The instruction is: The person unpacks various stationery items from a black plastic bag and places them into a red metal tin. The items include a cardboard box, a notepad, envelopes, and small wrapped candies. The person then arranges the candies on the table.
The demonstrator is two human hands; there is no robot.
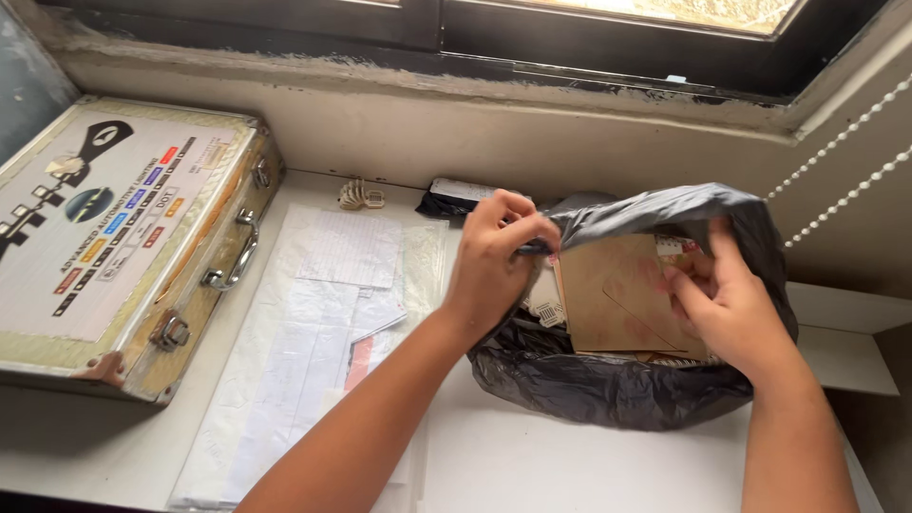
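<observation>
A black plastic bag (608, 385) lies on the white sill, its mouth pulled open. Inside stands a brown cardboard box (608, 299), with smaller packets beside it. My left hand (494, 261) pinches the bag's left rim and holds it up. My right hand (727, 294) is inside the opening, fingers closed on the right edge of the cardboard box, thumb near the bag's upper rim.
A metal case (123, 237) with a handle and latches sits at the left. Loose papers in clear sleeves (313, 332) lie between the case and the bag. A small clip (361, 197) rests by the wall. A bead cord (845, 161) hangs at right, under the window.
</observation>
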